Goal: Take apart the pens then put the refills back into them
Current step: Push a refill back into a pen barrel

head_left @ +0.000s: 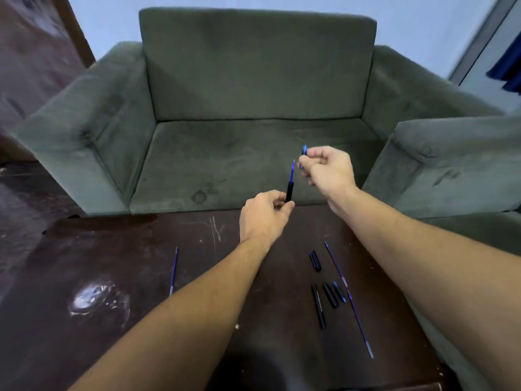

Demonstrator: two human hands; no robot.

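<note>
My left hand grips a black pen barrel held upright, with a blue refill tip sticking out of its top. My right hand is just to the right and higher, pinching a small blue pen tip piece. The two parts are apart. On the dark table lie a loose blue refill at the left, two more refills at the right, a black cap and several black and blue pen pieces.
The dark brown table is scratched and has a shiny glare patch at the left. A green armchair stands right behind the table's far edge, and another green seat is at the right.
</note>
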